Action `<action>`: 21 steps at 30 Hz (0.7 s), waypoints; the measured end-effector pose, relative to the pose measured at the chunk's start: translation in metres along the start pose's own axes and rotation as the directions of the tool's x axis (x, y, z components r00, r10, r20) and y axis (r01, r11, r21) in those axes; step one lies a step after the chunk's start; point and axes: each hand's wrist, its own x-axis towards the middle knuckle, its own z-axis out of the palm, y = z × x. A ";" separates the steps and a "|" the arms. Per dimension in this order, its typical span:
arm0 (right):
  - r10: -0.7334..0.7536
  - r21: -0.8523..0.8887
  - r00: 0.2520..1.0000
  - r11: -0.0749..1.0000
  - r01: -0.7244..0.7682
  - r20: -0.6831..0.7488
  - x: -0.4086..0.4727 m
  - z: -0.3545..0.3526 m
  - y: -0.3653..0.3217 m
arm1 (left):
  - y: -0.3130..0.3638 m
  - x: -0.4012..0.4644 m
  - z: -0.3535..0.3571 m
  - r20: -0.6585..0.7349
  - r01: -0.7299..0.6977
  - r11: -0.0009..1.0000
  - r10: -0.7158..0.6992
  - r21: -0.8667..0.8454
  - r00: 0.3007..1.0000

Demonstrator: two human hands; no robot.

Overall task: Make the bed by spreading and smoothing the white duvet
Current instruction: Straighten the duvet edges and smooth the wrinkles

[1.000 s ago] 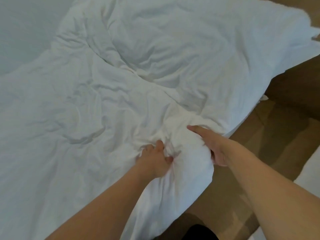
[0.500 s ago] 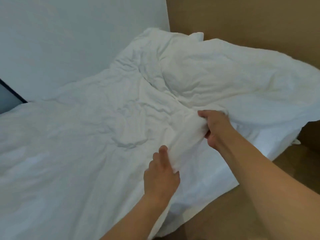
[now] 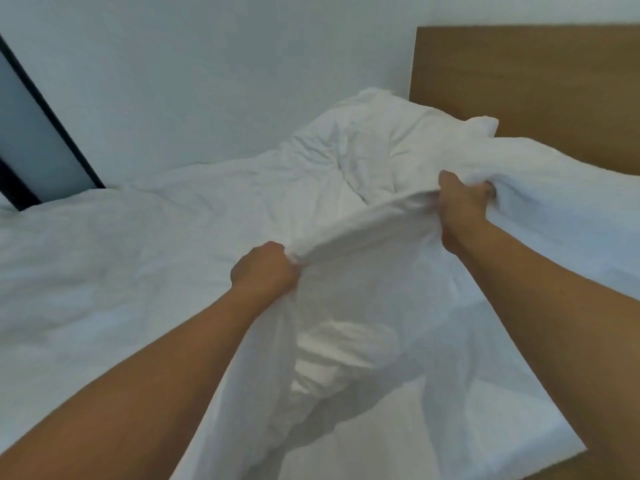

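The bed [image 3: 519,420] runs from the near edge up to a wooden headboard [image 3: 526,88] at the right, with a pale wall [image 3: 207,81] along its far side. The duvet [image 3: 121,271] covers most of it: fairly flat on the left, heaped and creased toward the headboard, and lifted off the mattress along the near side. That raised edge forms a taut band between the two hands, and its long axis slopes from lower left up to upper right, toward the headboard. The right hand [image 3: 464,206] is farther out and higher, close to the heap; its fingers are curled round the edge and clamped on the cloth. The left hand [image 3: 265,271] is nearer the body and lower, fist closed on the same edge (fingertips hidden in the fold, grip evident from the bunching). Below the band the duvet hangs loose, with bare sheet showing at the right. Judgement: the slack lies beyond and to the right of the fingers, so the next pull should probably carry the edge along that axis toward the headboard, the right hand leading. Risk noted: the heap may drag rather than unfold.
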 end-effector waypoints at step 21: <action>-0.286 -0.845 0.801 -0.071 0.529 0.526 0.111 0.130 0.314 | -0.050 0.214 0.237 -0.228 -0.107 0.959 0.169 0.261 0.959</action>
